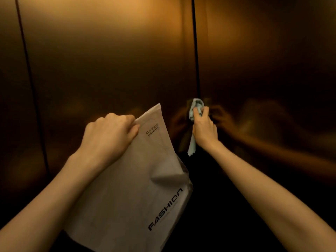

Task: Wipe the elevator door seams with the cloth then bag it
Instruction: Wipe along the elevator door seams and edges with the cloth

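Pale grey-green cloth [197, 108], thin and soft, bunched at the top and pressed against the centre door seam [195, 51], a dark narrow vertical line between two panels. Lower tail of the cloth hung loose below the wrist, with a small zigzag cut along its bottom edge. Right hand [204, 127] closed around the bunched cloth, fingers curled over it, thumb side toward the seam.

Left hand [109, 132] clenched on the upper edge of the bag [131, 188], fingers folded down, thumb pinching the rim. Flat, off-white bag with a matte surface, creased and dented near the right side, one top corner standing up in a point. Printed in dark letters: "CLASSIC FASHION" small near the top, "FASHION" large near the bottom. Held to the left of the cloth, near it but apart.

Elevator doors [109, 60] of brushed metal, smooth, with warm bronze-gold tone, brighter at the top and very dark toward the bottom. Blurred reflections of both arms visible in the panels. Second dark seam [31, 88] at the far left, slanted by the wide lens. Floor too dark to tell
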